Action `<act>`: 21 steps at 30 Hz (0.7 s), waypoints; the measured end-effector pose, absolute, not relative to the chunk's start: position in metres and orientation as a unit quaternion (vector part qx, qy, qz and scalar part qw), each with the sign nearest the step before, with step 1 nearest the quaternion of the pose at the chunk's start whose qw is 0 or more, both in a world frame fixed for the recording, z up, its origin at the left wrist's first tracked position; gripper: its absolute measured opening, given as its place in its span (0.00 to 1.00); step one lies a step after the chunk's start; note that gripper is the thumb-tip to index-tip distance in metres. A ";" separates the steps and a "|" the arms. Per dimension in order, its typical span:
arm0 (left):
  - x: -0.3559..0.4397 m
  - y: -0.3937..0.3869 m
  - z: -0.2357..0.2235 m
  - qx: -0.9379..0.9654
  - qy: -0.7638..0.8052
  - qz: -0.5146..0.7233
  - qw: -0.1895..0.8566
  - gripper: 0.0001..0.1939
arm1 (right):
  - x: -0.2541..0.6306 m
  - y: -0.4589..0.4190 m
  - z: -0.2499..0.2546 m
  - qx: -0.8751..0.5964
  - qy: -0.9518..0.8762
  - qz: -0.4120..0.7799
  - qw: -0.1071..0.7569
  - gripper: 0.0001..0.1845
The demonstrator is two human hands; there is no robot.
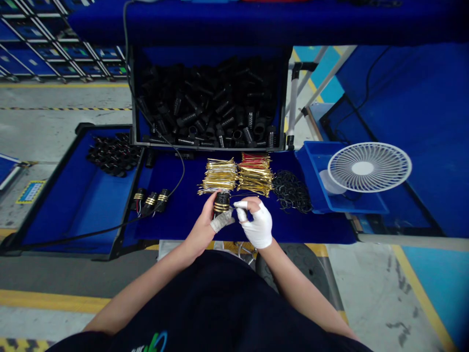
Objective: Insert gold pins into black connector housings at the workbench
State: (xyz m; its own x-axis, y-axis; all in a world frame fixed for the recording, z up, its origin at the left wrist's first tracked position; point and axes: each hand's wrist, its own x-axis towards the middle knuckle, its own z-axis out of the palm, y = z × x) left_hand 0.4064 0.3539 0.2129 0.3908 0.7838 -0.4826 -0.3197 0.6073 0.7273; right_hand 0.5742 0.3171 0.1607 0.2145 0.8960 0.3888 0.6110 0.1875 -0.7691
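So my left hand (200,230) wraps the black connector (222,204) while my right hand (257,225) pinches beside it, holding something I cannot make out.

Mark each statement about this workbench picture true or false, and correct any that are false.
1. A black cylindrical connector with gold bands is gripped in the person's left hand. True.
2. The person's right hand is bare. False: it wears a white glove.
3. Two bundles of thin gold-coloured wires lie side by side on the blue bench cover. True.
4. A white plastic desk fan stands at the far left of the bench. False: it stands at the right, by a blue plastic tray.
5. An open black-framed bin holds many loose black plastic parts. True.
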 end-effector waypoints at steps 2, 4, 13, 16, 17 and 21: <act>0.406 0.355 0.212 0.322 0.421 0.372 0.762 0.36 | 0.575 0.318 0.163 -0.601 -0.625 0.178 0.465 0.08; 0.405 0.357 0.212 0.377 0.416 0.378 0.736 0.32 | 0.574 0.319 0.165 -0.592 -0.611 0.231 0.472 0.07; 0.405 0.354 0.223 0.455 0.387 0.303 0.743 0.34 | 0.569 0.310 0.164 -0.541 -0.480 0.466 0.510 0.27; 0.407 0.352 0.224 0.462 0.387 0.293 0.742 0.35 | 0.575 0.307 0.163 -0.536 -0.479 0.465 0.517 0.27; 0.408 0.352 0.225 0.465 0.381 0.284 0.747 0.36 | 0.578 0.306 0.163 -0.535 -0.477 0.467 0.518 0.29; 0.411 0.358 0.230 0.492 0.343 0.233 0.766 0.41 | 0.591 0.302 0.164 -0.523 -0.468 0.485 0.522 0.33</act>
